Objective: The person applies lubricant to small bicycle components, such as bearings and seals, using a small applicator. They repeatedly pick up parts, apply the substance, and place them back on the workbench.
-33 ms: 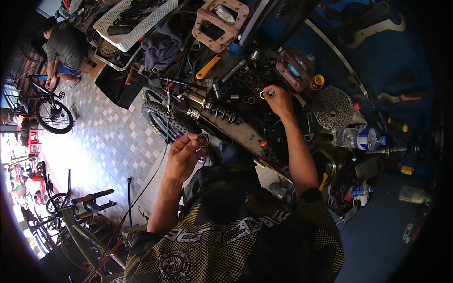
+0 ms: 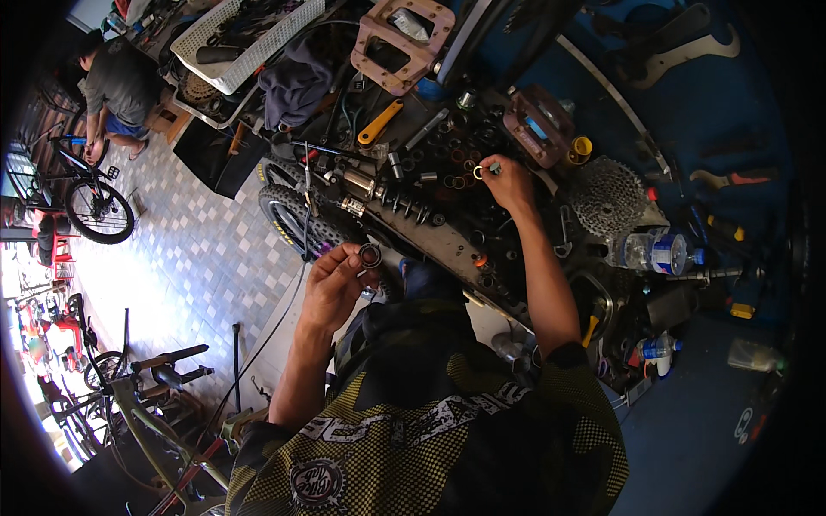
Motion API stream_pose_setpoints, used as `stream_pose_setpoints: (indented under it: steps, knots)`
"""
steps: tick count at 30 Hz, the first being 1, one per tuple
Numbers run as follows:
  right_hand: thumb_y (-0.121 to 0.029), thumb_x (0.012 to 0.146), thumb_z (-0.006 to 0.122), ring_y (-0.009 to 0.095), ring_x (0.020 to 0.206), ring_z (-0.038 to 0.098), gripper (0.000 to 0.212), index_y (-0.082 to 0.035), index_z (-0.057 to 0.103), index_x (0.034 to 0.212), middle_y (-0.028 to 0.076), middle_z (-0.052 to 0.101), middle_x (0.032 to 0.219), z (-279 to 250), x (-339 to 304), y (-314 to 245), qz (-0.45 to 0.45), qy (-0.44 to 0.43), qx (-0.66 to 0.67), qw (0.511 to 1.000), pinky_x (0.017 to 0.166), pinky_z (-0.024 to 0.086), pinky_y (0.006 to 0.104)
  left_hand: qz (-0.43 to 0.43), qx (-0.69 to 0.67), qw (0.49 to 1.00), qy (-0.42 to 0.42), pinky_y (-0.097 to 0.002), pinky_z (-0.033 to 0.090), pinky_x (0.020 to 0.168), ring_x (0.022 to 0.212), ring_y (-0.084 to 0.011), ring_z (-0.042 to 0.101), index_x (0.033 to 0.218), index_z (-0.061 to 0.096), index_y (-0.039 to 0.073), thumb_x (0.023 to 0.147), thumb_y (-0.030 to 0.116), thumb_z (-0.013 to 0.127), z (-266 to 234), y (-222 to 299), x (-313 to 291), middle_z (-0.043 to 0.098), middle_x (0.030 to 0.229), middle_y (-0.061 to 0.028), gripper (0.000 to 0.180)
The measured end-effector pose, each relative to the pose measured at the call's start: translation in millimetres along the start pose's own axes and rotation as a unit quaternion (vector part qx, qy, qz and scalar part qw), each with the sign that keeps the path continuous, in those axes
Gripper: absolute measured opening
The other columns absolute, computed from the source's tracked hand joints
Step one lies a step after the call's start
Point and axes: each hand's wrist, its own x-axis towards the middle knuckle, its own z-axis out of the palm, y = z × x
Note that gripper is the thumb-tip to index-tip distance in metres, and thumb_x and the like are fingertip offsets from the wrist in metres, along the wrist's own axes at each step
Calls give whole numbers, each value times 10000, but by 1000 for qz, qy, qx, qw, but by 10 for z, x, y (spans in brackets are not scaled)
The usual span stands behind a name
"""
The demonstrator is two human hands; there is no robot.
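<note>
My left hand [image 2: 332, 288] pinches a dark metal ring [image 2: 370, 256], perhaps a bearing or a collar, upright between thumb and fingers above the bench's near edge. Farther off to the right, my right hand [image 2: 509, 185] reaches over the bench with fingers drawn together. A small grey-green piece [image 2: 495, 168] shows at its fingertips, and a pale yellow ring [image 2: 477, 173] is beside them; whether that ring is held I cannot tell. Several dark and orange rings [image 2: 453, 181] lie just left of this hand. A shock absorber with a coil spring [image 2: 404, 206] rests on the bench between my hands.
Around my right arm are a bicycle cassette [image 2: 607, 196], a water bottle [image 2: 658, 252] and a yellow cap [image 2: 580, 149]. A yellow-handled tool [image 2: 379, 122], pink pedals [image 2: 403, 43] and a white basket [image 2: 245, 43] lie farther back. Tyres [image 2: 297, 219] stand left; a person [image 2: 120, 82] crouches by a bicycle.
</note>
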Motion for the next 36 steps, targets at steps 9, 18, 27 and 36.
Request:
stream_pose_setpoints:
  steps: [9,18,27,36]
  knots:
    - [-234,902,742,356,887,733,163,-139,756,1034,158,760,912,83,81,66,-33,12,-8,999,760,562,461,3,5,1000,6,-372,500,837,949,-181,620,1138,632,35,1048,204,621,17,3,-9,682,1089,-61,192]
    - [-240,911,731,350,925,734,176,-136,755,1052,156,765,958,78,86,48,-30,-3,-9,1000,780,567,456,4,-1,1000,13,-370,500,829,933,-182,623,1129,637,45,1043,196,630,14,-7,-33,682,1090,-56,175]
    - [-255,916,736,354,945,733,183,-157,756,1069,141,768,991,127,136,122,-43,1,9,999,789,567,458,1,1,1000,12,-368,497,829,948,-173,615,1125,638,53,1040,189,634,24,-5,-30,678,1094,-53,160]
    - [-274,899,748,347,946,734,194,-147,769,1044,150,766,990,111,130,-98,-43,-20,2,999,802,570,443,1,2,1000,15,-373,490,828,942,-171,607,1110,635,57,1041,201,633,8,-2,-32,674,1081,-52,160]
